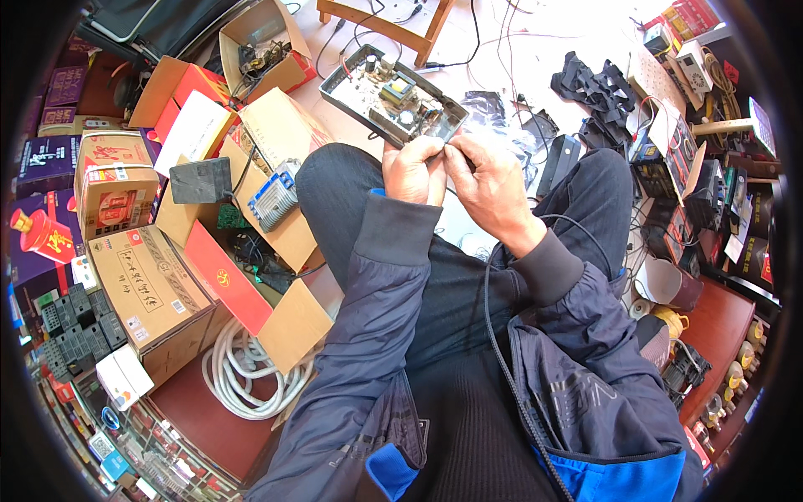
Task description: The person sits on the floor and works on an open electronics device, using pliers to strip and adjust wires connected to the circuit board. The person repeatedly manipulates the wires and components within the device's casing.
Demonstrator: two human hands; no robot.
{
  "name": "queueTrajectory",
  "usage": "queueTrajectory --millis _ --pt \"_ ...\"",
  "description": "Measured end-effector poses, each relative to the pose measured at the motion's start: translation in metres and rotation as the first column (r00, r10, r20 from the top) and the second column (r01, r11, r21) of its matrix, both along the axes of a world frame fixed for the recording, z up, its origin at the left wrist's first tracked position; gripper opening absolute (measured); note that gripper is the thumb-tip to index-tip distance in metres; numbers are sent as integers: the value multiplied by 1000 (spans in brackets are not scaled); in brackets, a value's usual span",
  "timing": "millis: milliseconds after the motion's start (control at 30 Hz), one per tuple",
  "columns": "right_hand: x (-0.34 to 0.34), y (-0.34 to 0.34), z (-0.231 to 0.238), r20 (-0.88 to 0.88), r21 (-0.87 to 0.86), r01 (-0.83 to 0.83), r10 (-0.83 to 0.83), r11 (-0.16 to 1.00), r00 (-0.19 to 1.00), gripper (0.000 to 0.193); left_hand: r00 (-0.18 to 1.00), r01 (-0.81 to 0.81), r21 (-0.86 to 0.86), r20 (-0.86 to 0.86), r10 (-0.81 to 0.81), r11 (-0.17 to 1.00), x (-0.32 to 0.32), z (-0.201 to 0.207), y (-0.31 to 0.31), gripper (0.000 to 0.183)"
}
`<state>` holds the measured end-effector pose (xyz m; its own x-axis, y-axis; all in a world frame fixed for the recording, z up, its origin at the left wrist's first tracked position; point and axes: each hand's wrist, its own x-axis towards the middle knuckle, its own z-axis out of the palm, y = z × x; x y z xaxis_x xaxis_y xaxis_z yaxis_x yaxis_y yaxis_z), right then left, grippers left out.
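An open black plastic case with a bare circuit board inside is held above my knees. On the board sit a yellow-wrapped transformer and several capacitors. My left hand grips the case at its near edge, thumb on top and fingers underneath. Close beside it, my right hand pinches thumb and fingertips together at the case's near right corner; what lies between them is hidden. A black cable runs up over my lap toward my hands.
To the left stand open cardboard boxes, one with electronic parts, a black adapter, a blue-and-grey device and a coiled white hose. Black straps and loose cables lie on the floor ahead. Equipment crowds the right side.
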<state>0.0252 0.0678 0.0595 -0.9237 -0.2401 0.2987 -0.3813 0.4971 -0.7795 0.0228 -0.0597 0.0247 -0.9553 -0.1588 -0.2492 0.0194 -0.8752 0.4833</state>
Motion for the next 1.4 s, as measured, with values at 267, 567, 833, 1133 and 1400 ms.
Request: queueTrajectory --millis 267,567,833,1133,1400 --pt "1 -2 -8 166 -152 0 26 988 986 18 998 -43 7 41 43 999 0 3 1 61" --pt "-12 13 -13 721 -546 118 394 829 570 22 995 20 0 100 -20 1000 2 4 -1 57" --pt "7 0 -13 -9 153 -3 5 988 1000 15 970 -23 -68 240 38 997 0 -12 -1 48" --pt "-11 9 -12 740 -431 124 271 894 615 15 993 -25 -16 113 27 1000 2 -4 2 54" --pt "-8 0 -26 517 -387 49 173 921 838 18 994 -14 -339 93 49 941 3 -25 1 45"
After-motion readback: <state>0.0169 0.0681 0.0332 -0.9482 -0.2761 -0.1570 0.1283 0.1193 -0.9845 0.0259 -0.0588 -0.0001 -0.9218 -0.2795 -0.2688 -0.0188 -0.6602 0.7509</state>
